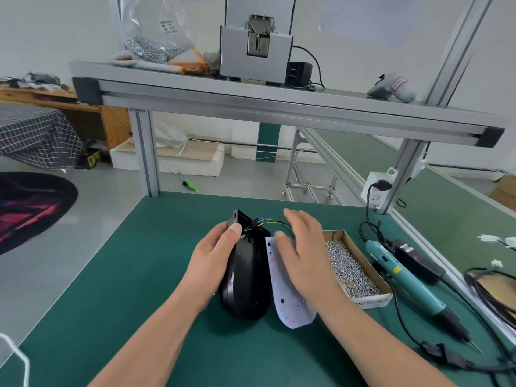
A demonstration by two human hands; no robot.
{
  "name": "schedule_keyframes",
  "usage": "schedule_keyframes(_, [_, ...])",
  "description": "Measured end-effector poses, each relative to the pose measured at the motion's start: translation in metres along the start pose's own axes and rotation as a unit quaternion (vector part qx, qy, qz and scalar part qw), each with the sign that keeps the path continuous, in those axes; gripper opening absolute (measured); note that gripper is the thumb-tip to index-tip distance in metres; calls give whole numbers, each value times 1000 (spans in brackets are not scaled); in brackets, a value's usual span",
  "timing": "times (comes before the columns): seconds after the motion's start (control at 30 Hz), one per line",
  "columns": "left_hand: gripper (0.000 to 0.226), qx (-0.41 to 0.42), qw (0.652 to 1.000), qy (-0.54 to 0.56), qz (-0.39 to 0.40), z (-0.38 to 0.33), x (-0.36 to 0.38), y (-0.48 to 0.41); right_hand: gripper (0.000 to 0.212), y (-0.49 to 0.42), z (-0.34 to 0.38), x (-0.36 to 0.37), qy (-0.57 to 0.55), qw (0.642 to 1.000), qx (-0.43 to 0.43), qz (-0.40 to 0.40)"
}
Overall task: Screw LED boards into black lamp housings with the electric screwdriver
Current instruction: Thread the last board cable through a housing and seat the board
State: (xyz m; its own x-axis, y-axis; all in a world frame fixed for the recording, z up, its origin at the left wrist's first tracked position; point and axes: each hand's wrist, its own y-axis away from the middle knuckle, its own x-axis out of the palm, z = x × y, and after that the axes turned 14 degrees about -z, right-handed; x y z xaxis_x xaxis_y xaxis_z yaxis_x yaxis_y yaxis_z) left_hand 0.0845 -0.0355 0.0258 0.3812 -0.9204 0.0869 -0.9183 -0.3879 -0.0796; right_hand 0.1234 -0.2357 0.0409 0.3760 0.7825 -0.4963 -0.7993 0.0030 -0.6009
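Note:
A black lamp housing (245,280) stands tilted on its edge on the green mat (139,275). My left hand (216,255) grips its left side, thumb on the top rim. A white LED board (284,300) with red dots lies beside the housing on its right, joined to it by coloured wires (275,222). My right hand (303,250) hovers over the board's upper part with fingers spread and straight; I cannot tell whether it touches the board. The teal electric screwdriver (410,286) lies on the mat to the right, untouched.
A cardboard box of screws (351,266) sits between the board and the screwdriver. A black power adapter (418,258) and cables (452,361) lie at the right. An aluminium shelf (251,99) overhead carries a screw feeder (258,40) and a bag of screws (156,32).

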Motion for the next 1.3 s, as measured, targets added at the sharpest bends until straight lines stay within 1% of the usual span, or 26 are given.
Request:
schedule_keyframes(0.07, [44,5,1000,12,3,-1,3,3,50,-3,8,6,8,1000,-21,12])
schedule_keyframes(0.2, [45,13,999,32,-5,-2,6,4,31,-10,19,15,-24,999,-15,-15])
schedule_keyframes(0.27, [47,13,999,45,-14,-1,5,3,25,-12,23,19,-5,999,-40,-14])
schedule_keyframes(0.33, [49,6,998,65,-7,-1,3,2,24,-11,26,23,0,998,-57,2])
schedule_keyframes(0.4, [52,0,997,77,11,1,2,1,31,-11,30,25,-31,999,-37,13])
schedule_keyframes(0.47, [57,3,996,80,27,3,1,0,31,-11,31,28,-43,998,-40,-6])
schedule_keyframes(0.53, [58,5,996,82,36,5,2,-1,26,-12,31,29,-67,996,-48,-24])
schedule_keyframes(0.6, [55,11,996,81,43,6,2,-1,22,-13,30,28,-113,993,-35,-14])
schedule_keyframes(0.67, [52,15,995,80,49,6,2,0,23,-11,29,28,-151,988,-16,-3])
schedule_keyframes(0.73, [49,21,995,78,52,6,1,1,24,-10,29,29,-186,982,13,-7])
schedule_keyframes(0.8, [49,28,995,77,53,6,1,1,20,-11,29,29,-202,978,38,-16])
schedule_keyframes(0.87, [46,30,995,78,52,5,2,3,17,-13,29,28,-184,982,47,-13])
schedule_keyframes(0.93, [42,30,995,78,51,3,1,4,17,-15,31,27,-146,988,39,-5])
schedule_keyframes(1.03, [42,33,995,79,59,1,2,6,16,-17,40,27,-71,997,-11,9])
schedule_keyframes(1.13, [50,40,995,76,49,0,5,8,12,-22,46,25,-7,999,-45,11])
schedule_keyframes(1.2, [53,52,995,67,43,-1,7,8,11,-24,47,22,22,998,-63,11])
schedule_keyframes(1.3, [52,63,996,52,39,-4,6,7,14,-22,47,19,38,993,-110,18])
